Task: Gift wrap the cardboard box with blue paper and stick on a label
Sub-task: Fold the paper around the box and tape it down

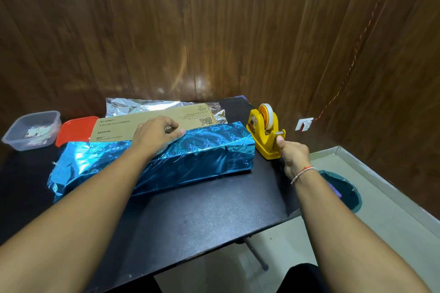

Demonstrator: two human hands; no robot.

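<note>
A left hand point(158, 137) presses blue paper point(152, 162) onto a cardboard box point(152, 123) on a black table point(202, 216), while the right hand point(291, 154) pinches tape at a yellow dispenser point(265, 134)

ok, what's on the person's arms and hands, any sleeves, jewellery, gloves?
Both forearms are bare, with no sleeves in view and no gloves. The left hand has a ring on one finger. The right hand has no visible ring; its wrist carries a thin thread band, orange-red and white strands. No watch or markings show.
</note>
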